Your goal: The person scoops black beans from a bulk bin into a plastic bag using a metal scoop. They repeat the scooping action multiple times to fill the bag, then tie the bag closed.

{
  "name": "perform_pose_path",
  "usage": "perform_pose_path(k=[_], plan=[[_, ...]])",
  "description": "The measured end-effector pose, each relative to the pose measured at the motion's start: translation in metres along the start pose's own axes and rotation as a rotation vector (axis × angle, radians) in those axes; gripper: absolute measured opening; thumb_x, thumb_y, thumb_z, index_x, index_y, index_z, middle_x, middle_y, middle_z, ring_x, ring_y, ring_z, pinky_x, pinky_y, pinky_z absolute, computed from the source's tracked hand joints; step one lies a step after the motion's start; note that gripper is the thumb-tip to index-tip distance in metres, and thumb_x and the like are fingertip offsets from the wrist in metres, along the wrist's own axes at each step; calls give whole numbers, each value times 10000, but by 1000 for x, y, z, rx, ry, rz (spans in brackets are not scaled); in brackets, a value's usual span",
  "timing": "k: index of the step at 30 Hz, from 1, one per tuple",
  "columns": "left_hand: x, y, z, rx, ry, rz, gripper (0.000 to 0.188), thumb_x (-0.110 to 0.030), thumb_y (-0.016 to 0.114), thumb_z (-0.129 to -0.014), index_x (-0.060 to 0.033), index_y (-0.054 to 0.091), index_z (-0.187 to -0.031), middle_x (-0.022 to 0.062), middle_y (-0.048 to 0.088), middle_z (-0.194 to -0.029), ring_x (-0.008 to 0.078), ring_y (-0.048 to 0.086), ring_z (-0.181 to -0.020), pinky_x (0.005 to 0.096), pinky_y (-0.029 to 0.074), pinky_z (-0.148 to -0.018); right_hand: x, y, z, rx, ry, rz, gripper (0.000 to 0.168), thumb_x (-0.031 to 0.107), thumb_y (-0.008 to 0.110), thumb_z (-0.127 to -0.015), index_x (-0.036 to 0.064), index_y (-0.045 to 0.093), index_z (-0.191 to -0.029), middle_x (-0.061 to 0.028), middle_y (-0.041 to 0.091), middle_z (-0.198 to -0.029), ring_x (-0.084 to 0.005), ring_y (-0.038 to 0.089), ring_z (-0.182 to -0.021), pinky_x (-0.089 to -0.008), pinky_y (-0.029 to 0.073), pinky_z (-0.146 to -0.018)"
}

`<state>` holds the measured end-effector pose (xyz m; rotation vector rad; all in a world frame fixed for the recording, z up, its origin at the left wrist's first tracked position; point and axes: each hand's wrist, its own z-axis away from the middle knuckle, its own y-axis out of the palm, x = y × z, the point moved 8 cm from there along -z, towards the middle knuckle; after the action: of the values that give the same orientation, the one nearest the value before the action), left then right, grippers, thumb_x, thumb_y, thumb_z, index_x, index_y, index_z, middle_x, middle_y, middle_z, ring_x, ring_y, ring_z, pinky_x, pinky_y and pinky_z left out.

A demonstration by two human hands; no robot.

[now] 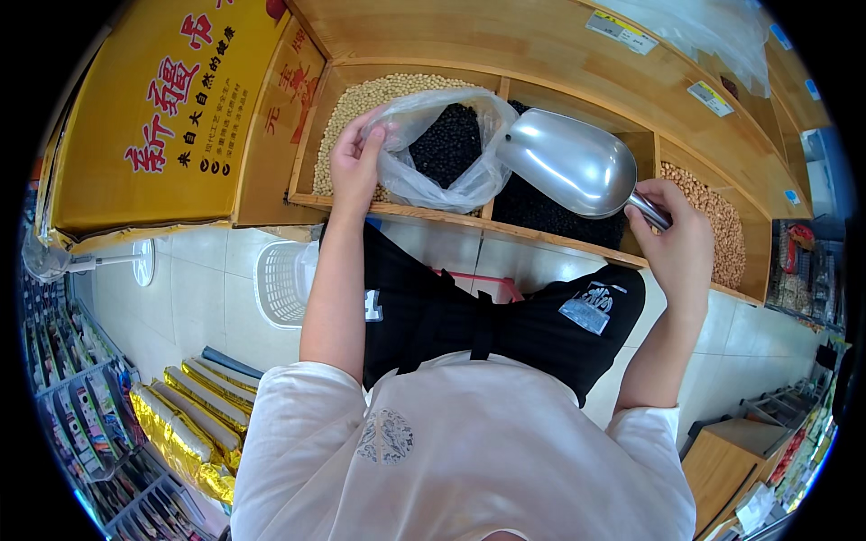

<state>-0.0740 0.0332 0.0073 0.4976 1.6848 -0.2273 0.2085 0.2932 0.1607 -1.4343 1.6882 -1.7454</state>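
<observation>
My left hand [358,159] grips the rim of a clear plastic bag [433,196], which stands open over the left compartment. Black beans [446,145] lie inside the bag. In my right hand [676,237] is the handle of a metal scoop [575,162]; no beans show in its bowl, and its front edge is at the bag's right rim. Under the scoop, the middle compartment holds more black beans [555,216]. Pale yellow soybeans [365,95] fill the compartment beneath the bag. Light brown beans or peanuts [717,223] lie in the right compartment, behind my right hand.
Wooden dividers and a front rail [575,247] bound the compartments. A yellow cardboard box [155,135] stands at the left. Behind the bins rises a wooden panel [473,34] with price tags. A white plastic basket [281,284] and gold-coloured packages [196,412] are lower left.
</observation>
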Motion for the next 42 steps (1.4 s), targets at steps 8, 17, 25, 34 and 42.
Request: perform_pose_path(k=[8,17,25,34,42], plan=[[1,-2,0,-13,-1,-19,300,-79,571,-973,6,590,-1260,110,689,-1079,145,654,-1008,274,503,-903,19,6,-2,34,-66,-34,205,146,734,-791,98,661,-977,-72,732,-878,-250,719,-804,-349,551,-697],[-1,2,2,-4,-49,-14,294,-76,567,-973,5,597,-1254,106,686,-1083,144,654,-1004,269,503,-897,-29,-8,2,2,81,-28,223,116,745,-802,79,663,-1006,-105,734,-912,-236,726,-844,-317,551,-727],[3,1,0,0,-38,-6,296,-69,569,-971,17,592,-1254,105,681,-1101,149,657,-1009,273,505,-900,-87,21,1,85,155,156,219,145,748,-775,79,665,-966,-98,730,-888,-274,708,-822,-364,545,-725],[4,1,0,-2,-44,-21,296,-67,565,-973,22,591,-1255,94,672,-1122,149,657,-1009,276,503,-903,-121,102,4,171,200,-57,228,127,770,-753,41,678,-944,-125,723,-860,-266,710,-818,-355,548,-739],[0,3,1,7,-33,-58,301,-101,575,-973,-4,604,-1256,85,691,-1040,138,650,-955,271,497,-881,-147,136,20,125,307,-426,216,63,760,-777,4,670,-965,-95,715,-865,-163,684,-817,-286,531,-772]])
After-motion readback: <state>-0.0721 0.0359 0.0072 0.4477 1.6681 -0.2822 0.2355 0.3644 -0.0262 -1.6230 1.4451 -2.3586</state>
